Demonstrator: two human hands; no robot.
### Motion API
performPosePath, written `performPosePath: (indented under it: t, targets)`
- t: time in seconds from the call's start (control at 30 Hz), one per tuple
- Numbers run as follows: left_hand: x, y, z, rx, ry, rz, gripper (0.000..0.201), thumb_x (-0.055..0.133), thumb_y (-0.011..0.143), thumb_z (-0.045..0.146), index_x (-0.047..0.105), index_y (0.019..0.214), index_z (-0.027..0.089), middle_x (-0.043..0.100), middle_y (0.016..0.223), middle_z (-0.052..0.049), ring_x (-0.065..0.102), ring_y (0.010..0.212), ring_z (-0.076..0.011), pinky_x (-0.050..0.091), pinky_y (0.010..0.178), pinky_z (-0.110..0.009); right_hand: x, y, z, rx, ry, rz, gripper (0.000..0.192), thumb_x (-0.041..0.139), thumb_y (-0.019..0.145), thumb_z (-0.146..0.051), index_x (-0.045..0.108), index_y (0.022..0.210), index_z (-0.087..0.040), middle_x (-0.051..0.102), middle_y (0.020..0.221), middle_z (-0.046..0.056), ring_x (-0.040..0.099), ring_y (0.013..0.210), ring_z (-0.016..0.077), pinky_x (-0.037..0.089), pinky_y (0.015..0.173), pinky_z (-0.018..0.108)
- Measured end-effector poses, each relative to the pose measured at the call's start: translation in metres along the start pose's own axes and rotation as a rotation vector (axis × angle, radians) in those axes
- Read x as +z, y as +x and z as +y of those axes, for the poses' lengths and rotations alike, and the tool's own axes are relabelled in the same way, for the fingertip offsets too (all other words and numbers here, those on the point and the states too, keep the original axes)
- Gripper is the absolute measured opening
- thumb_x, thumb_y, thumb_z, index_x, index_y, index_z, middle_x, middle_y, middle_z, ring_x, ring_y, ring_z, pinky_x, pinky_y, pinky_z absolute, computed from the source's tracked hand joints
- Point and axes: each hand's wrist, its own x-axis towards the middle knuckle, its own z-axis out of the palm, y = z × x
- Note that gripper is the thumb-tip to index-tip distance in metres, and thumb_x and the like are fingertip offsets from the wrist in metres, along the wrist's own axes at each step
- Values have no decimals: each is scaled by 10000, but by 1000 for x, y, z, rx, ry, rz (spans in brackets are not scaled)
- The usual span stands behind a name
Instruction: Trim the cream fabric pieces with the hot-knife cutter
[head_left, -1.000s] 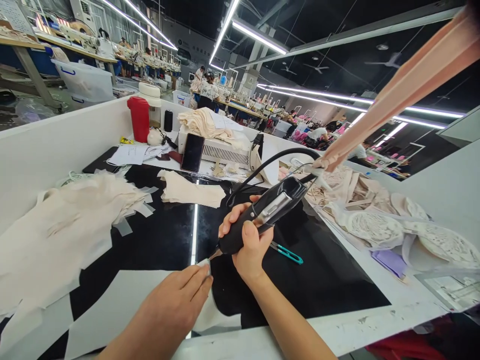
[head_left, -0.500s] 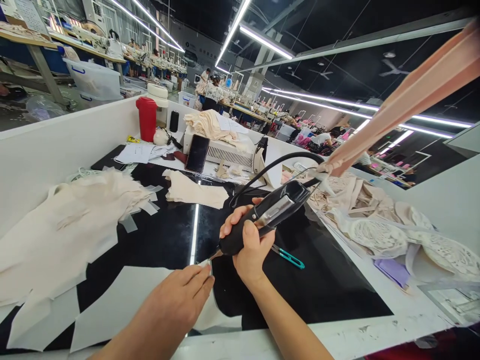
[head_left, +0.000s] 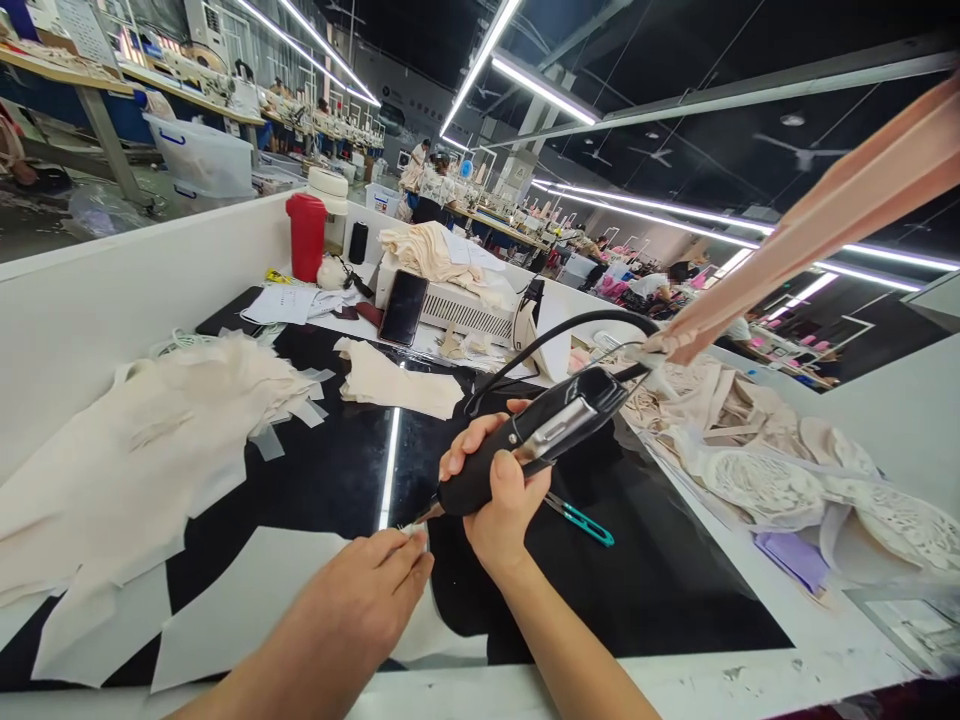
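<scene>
My right hand (head_left: 504,490) is wrapped around a black corded power tool (head_left: 536,430), tilted with its thin metal tip down to the left. The tip meets the edge of a white fabric piece (head_left: 442,632) beside the fingertips of my left hand (head_left: 373,590). Those fingers are bent together and press on the piece's upper edge; my palm hides much of it. From the tool's upper end a cord and a pink fabric strip (head_left: 787,235) run upward. Left of my left hand lies a flat white piece (head_left: 240,600).
A heap of cream fabric pieces (head_left: 180,430) covers the left side, with a small cream stack (head_left: 401,378) at the back. Teal thread snips (head_left: 581,520) lie right of my right hand. Lace bra parts (head_left: 765,480) are piled at the right. A phone (head_left: 403,308) leans behind the black mat (head_left: 637,590).
The whole view has shifted slightly to the right and down. Both hands and the tool keep nearly the same pose at the fabric edge.
</scene>
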Motion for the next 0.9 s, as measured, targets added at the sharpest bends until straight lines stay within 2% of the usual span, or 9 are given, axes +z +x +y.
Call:
performPosePath:
  t: [0.23, 0.43, 0.53, 0.7, 0.8, 0.9]
  targets:
    - [-4, 0, 0, -12, -32, -24, 385, 460, 957, -24, 653, 1258, 118, 743, 1254, -115, 694, 1149, -222, 547, 987, -354, 2, -1, -2, -2, -45, -4, 404, 721, 881, -451, 478, 1171, -308, 576, 791, -60, 582, 542, 120, 515, 469, 271]
    - [-7, 5, 3, -4, 14, 13, 344, 447, 967, -25, 673, 1197, 95, 754, 1208, -118, 710, 1070, -235, 564, 912, -362, 2, 1, -1, 18, -44, 7, 371, 707, 892, -415, 464, 1149, -302, 583, 796, -61, 585, 539, 115, 521, 472, 271]
    - [-14, 8, -9, 13, 21, -6, 327, 465, 972, 0, 676, 1201, 101, 753, 1197, -124, 709, 1028, -246, 568, 863, -370, 0, 5, -9, -11, -48, 22, 394, 724, 872, -415, 479, 1156, -296, 604, 803, -62, 595, 536, 113, 525, 481, 274]
    - [-25, 8, -49, -58, 50, -148, 342, 455, 970, 1, 675, 1211, 104, 712, 1280, -144, 684, 1091, -276, 552, 910, -420, -7, 7, -30, -42, -66, 75, 351, 719, 872, -369, 508, 1141, -287, 623, 774, -68, 608, 535, 115, 536, 482, 271]
    - [-33, 9, -63, -93, 106, -114, 340, 415, 1018, 44, 661, 1246, 100, 684, 1319, -151, 644, 1171, -293, 529, 984, -455, -13, 1, -36, -38, -82, 80, 353, 725, 869, -371, 522, 1143, -281, 628, 777, -65, 610, 539, 114, 549, 479, 271]
    - [-45, 15, -56, -54, 71, -34, 347, 394, 1024, 40, 651, 1252, 88, 687, 1286, -142, 634, 1169, -290, 518, 1018, -456, -17, -5, -38, -47, -69, 70, 356, 733, 873, -351, 532, 1158, -277, 640, 788, -61, 618, 550, 112, 565, 490, 274]
